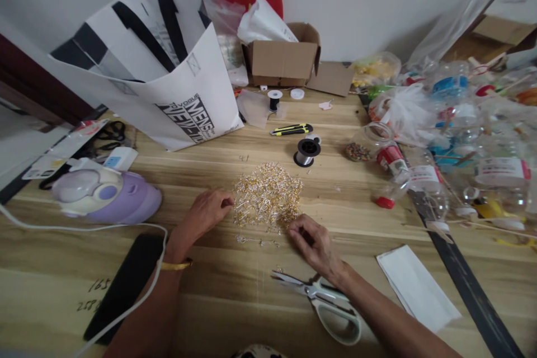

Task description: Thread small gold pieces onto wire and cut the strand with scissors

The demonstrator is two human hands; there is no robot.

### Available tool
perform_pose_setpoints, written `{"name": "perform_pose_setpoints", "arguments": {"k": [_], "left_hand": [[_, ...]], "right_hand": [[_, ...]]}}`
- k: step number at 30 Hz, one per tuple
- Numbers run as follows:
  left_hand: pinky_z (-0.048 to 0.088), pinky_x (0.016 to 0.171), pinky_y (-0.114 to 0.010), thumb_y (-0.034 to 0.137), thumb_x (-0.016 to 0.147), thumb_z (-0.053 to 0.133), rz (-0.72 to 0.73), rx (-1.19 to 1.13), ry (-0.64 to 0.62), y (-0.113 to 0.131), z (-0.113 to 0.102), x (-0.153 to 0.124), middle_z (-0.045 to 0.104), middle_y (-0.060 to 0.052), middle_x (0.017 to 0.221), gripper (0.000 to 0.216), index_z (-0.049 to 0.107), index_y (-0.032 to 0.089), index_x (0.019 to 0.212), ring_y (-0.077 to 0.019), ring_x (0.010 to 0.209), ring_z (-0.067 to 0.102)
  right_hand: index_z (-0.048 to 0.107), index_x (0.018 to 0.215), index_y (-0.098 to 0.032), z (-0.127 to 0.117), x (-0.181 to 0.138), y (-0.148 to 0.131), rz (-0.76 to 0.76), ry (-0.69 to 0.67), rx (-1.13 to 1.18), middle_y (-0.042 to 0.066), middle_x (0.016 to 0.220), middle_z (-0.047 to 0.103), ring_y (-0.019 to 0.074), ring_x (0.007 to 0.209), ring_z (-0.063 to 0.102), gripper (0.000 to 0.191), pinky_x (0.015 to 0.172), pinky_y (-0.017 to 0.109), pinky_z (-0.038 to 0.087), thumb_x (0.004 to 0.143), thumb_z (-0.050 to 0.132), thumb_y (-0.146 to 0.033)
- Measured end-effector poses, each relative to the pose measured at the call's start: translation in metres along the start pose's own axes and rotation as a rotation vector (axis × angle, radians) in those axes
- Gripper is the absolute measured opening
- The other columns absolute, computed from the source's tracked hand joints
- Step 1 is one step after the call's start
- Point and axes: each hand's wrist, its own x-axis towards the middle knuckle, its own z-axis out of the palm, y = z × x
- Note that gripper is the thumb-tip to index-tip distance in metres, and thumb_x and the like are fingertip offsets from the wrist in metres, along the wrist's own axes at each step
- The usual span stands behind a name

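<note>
A heap of small gold and silver pins and findings (267, 197) lies in the middle of the wooden table (235, 296). My left hand (204, 213) rests at the heap's left edge, its fingertips pinched together against the pieces. At the heap's lower right edge my right hand (314, 243) has its fingers curled in a pinch; what they hold is too small to make out. A short chain of linked pieces (257, 241) lies on the table between my hands. White-handled scissors (325, 297) lie partly under my right forearm.
A lilac device (107, 194) with a white cord and a black phone (126, 285) lie at left. Behind stand a white paper bag (168, 67) and a cardboard box (284, 56). Wire spools (307, 151), a utility knife (291, 129), white paper (417, 288) and several plastic bottles (457, 140) crowd the right.
</note>
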Motion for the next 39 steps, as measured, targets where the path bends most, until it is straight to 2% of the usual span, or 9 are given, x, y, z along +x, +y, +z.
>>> {"name": "perform_pose_setpoints", "arguments": {"k": [10, 19, 27, 35, 39], "left_hand": [[0.043, 0.072, -0.03, 0.018, 0.082, 0.051, -0.002, 0.063, 0.036, -0.003, 0.005, 0.004, 0.069, -0.005, 0.083, 0.017, 0.067, 0.019, 0.077, -0.0212, 0.081, 0.062], [0.045, 0.071, -0.029, 0.018, 0.08, 0.052, -0.061, 0.077, 0.171, -0.009, 0.011, 0.006, 0.071, -0.003, 0.083, 0.016, 0.067, 0.022, 0.079, -0.0202, 0.08, 0.064], [0.046, 0.071, -0.03, 0.02, 0.081, 0.052, -0.079, 0.031, 0.162, -0.006, 0.012, 0.007, 0.072, -0.005, 0.085, 0.016, 0.068, 0.02, 0.08, -0.0207, 0.081, 0.064], [0.047, 0.077, -0.03, 0.021, 0.084, 0.051, -0.025, -0.048, 0.237, -0.005, 0.019, 0.011, 0.07, -0.004, 0.086, 0.017, 0.067, 0.02, 0.083, -0.0192, 0.083, 0.062], [0.044, 0.093, -0.038, 0.02, 0.088, 0.043, 0.125, -0.109, 0.318, 0.002, 0.025, 0.014, 0.066, -0.008, 0.104, 0.025, 0.065, 0.018, 0.101, -0.0205, 0.1, 0.057]], "right_hand": [[0.054, 0.082, -0.018, -0.001, 0.0, -0.001, -0.004, -0.005, -0.012, 0.003, 0.073, 0.057, 0.0132, 0.066, 0.052, 0.01, 0.058, 0.023, 0.042, 0.09, 0.049, -0.02], [0.055, 0.082, -0.018, 0.0, -0.001, 0.003, -0.019, -0.005, -0.008, 0.002, 0.072, 0.054, 0.0128, 0.063, 0.05, 0.011, 0.056, 0.023, 0.04, 0.09, 0.048, -0.022], [0.054, 0.081, -0.018, 0.0, -0.001, 0.002, -0.009, -0.005, 0.006, 0.002, 0.072, 0.054, 0.0125, 0.064, 0.05, 0.01, 0.058, 0.023, 0.041, 0.09, 0.049, -0.019], [0.055, 0.083, -0.018, -0.001, 0.0, 0.001, -0.012, -0.007, -0.002, 0.003, 0.074, 0.057, 0.0136, 0.066, 0.053, 0.01, 0.059, 0.024, 0.042, 0.09, 0.049, -0.021], [0.055, 0.083, -0.018, -0.002, 0.0, 0.001, -0.003, -0.012, 0.0, 0.004, 0.075, 0.057, 0.014, 0.067, 0.053, 0.01, 0.059, 0.024, 0.042, 0.09, 0.049, -0.021]]}}
